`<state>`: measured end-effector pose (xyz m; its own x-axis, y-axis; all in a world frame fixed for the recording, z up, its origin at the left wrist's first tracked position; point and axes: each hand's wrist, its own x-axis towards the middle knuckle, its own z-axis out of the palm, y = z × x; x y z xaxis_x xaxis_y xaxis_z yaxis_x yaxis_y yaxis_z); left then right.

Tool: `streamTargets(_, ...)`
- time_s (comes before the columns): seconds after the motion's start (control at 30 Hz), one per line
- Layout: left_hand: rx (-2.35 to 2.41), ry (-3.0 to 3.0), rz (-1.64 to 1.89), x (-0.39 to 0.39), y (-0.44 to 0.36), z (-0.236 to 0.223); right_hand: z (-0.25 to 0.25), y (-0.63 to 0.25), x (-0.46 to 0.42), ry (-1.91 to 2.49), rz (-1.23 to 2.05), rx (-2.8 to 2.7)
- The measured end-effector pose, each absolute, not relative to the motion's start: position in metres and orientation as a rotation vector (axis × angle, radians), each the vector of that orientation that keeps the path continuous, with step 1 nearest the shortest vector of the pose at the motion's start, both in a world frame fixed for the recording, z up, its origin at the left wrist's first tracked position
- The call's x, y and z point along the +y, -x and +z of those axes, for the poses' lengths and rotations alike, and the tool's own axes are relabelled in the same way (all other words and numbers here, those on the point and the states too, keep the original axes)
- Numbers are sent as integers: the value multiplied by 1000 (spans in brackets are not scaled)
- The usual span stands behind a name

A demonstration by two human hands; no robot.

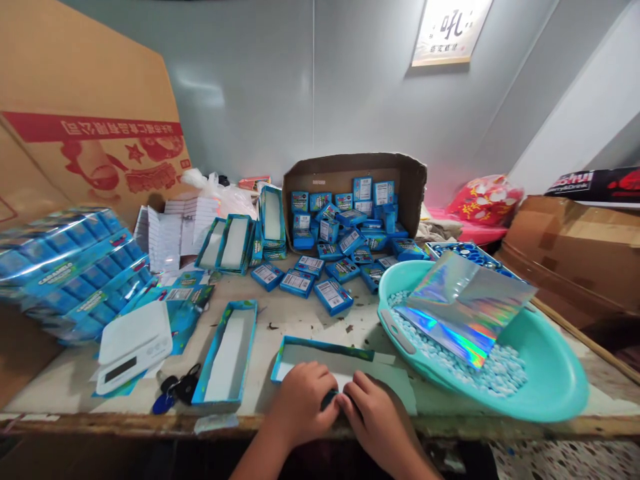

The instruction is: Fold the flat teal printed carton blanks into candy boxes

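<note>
Worktable (294,321), grey wall (240,87) behind.
Front and centre, I see the blue cardboard tray (325,349), left hand (306,399) and right hand (373,410) at its near side, fingers curled; what they pinch, I can't tell.

table (280,320): pale top, pretty scuffed, dark specks here and there, front edge brown and worn
scale (137,333): white, over on the left, bits of blue card (187,303) showing under and behind it
keys (188,384): just beside the scale, close to the edge
trays: one long tray (230,353) pointing away from the edge, one crosswise tray (325,349) to its right
carton (350,167): at the back, on its side, mouth facing forward
boxes (333,297): little blue ones scattered before it
basin (555,373): teal, right side, near the front
</note>
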<state>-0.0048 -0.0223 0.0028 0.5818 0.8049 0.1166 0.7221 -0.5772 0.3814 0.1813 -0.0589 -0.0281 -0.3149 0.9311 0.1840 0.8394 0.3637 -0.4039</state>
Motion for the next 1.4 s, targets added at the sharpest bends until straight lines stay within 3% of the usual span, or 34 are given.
streamTargets(0.67, 1237, -2548, 501, -22, 5, 1, -24, -180, -59, 1462, 185, -2195)
streamTargets(0.97, 1278, -2467, 915, -23, 14, 3, -18, -193, -75, 1167, -175, -1722)
streamTargets(1.13, 1319, -2214, 1199, -39, 38, 34, 42, -197, -88, 1108, 316, -1381)
streamTargets(1.27, 1254, -2036, 1110, -56, 26, 54, 77, -203, -85, 947, 758, -1404)
streamTargets(1.4, 1158, -1682, 1099, -68, 1, 50, 80, -203, -85, 979, 770, -1454)
